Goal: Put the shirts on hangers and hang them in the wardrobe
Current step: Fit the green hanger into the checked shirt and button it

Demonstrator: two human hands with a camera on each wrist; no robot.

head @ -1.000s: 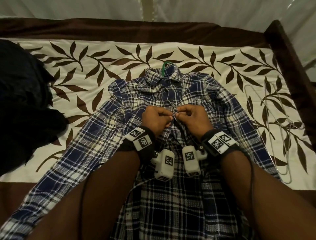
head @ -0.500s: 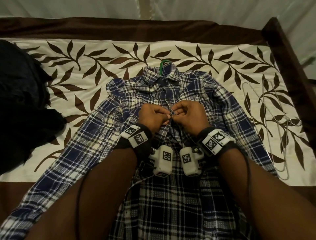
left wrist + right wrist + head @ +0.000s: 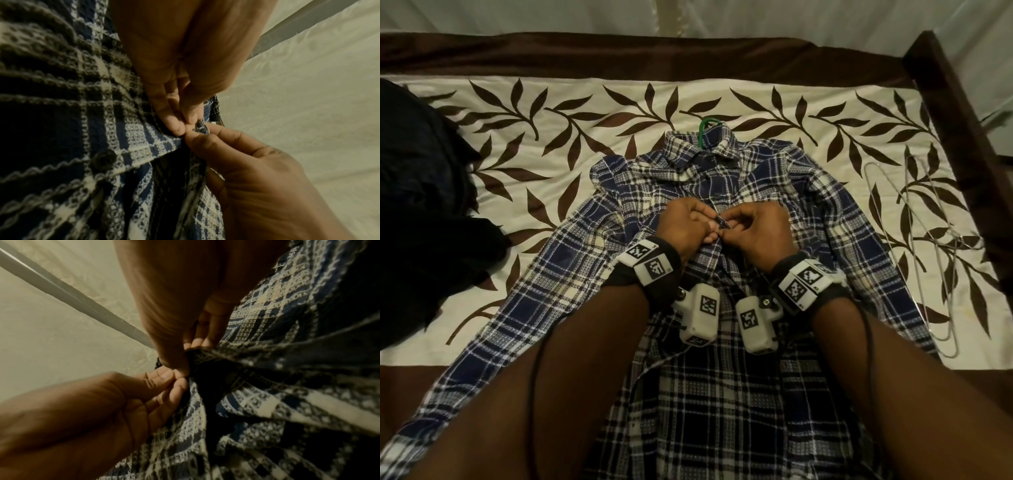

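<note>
Fingertips (image 3: 174, 125) of both hands are brought together at the front opening of the plaid shirt (image 3: 571, 274), where the two fabric edges are pinched between curled fingers and thumbs. On the left hand (image 3: 685, 229) the thumb and forefinger are closed on one edge of the placket, and on the right hand (image 3: 756, 233) the same pinch is made on the opposite edge, the two hands touching at the tips. A dark button (image 3: 103, 160) is seen fastened on the placket nearer than the pinch point. Whether a button is held in the pinch itself cannot be told. The shirt is spread flat on the leaf-patterned bedspread (image 3: 551, 137), collar at the far end, with the hook of a green hanger (image 3: 705, 128) showing out of the collar. Bare wire hangers (image 3: 914, 253) are laid on the bedspread just right of the shirt's sleeve. A heap of dark clothing (image 3: 421, 212) is piled at the left.
</note>
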